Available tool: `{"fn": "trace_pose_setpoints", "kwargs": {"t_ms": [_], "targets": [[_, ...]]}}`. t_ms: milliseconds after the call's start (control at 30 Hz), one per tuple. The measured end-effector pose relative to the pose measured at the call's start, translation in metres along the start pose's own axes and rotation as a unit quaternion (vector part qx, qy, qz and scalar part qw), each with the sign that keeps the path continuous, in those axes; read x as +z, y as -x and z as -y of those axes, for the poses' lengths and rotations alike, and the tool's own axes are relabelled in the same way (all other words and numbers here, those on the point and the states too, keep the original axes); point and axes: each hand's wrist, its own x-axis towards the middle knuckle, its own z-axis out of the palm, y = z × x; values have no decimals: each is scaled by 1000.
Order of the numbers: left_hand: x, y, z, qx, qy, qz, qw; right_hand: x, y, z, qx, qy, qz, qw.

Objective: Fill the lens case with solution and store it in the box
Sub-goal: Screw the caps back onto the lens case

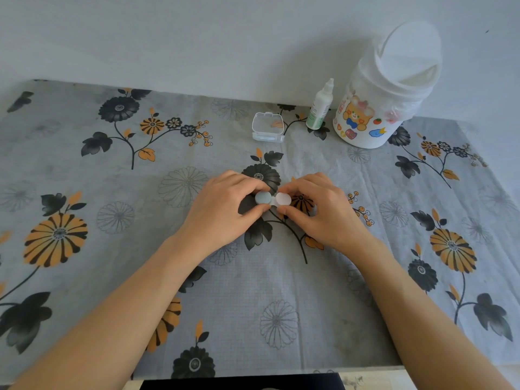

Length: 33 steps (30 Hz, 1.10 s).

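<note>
A home: flowered tablecloth [112, 277] against a plain wall, sticker-covered white bin [374, 119] on top

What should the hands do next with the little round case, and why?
Probably twist a cap off. Both the left hand and right hand pinch the lens case, whose caps look closed, and the solution bottle stands untouched by the open box.

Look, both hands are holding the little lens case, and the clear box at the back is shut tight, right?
Not quite. The head view shows the clear box at the back standing open, its lid tipped up. The rest is right: the left hand and the right hand both hold the little lens case.
</note>
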Motion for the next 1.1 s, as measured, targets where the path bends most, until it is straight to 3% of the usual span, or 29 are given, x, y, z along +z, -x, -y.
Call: {"fn": "trace_pose_setpoints", "kwargs": {"t_ms": [400, 867, 1100], "targets": [[1, -2, -4, 17, -40, -16, 999, 1, -2, -4, -25, 23, 4, 999], [-1, -3, -6, 13, -40, -16, 999, -2, 1, 1, 2, -16, 8, 1000], [0, -3, -6, 9, -44, -18, 999, 1, -1, 3, 20, 28, -3, 999]]}}
